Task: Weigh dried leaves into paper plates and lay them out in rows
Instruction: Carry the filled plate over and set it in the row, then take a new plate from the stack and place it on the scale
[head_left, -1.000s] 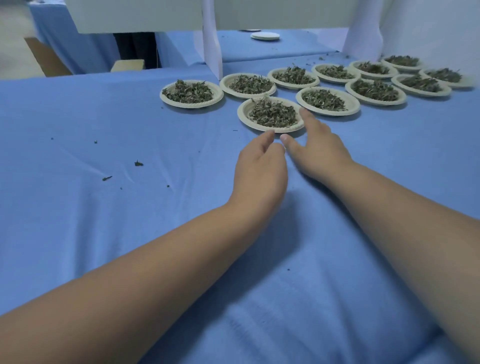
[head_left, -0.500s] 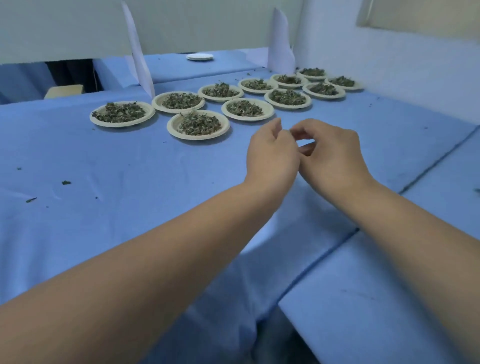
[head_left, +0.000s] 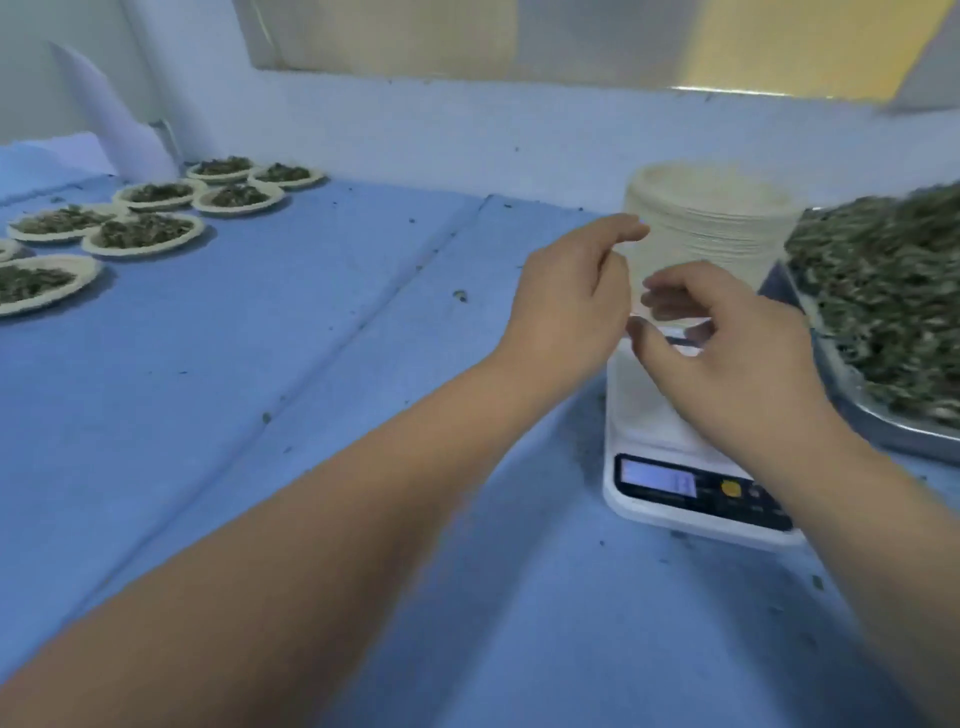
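**At the weighing corner of the blue table: both hands over the scale, nothing gripped**

Fig. Head view, looking fwd and down. The blue cloth covers the whole table; a seam runs from 12 o'clock down toward 8 o'clock, w/ leaf crumbs scattered along it.

(a) The white scale sits at 4 o'clock, its display and yellow button facing the person. Readout too blurred to read.

(b) The stack of empty paper plates stands just behind the scale, at approx. 2 o'clock, against the pale wall.

(c) The metal tray lies at 3 o'clock, just right of scale and stack, heaped w/ loose dried leaves.

(d) The filled plates lie at 10 o'clock in two rows along the far-left part of the cloth, well apart from the scale, each w/ a small heap of leaves.

(e) The left hand hovers at the stack's left side, thumb stretched toward it, other fingers loosely curled, nothing seen in its grasp. Whether the thumb tip touches the stack cannot be told (motion blur).

(f) The right hand hovers over the scale platform in front of the stack's base, fingers half curled and apart, likewise w/ nothing visible in them. The two hands are near each other but not touching.
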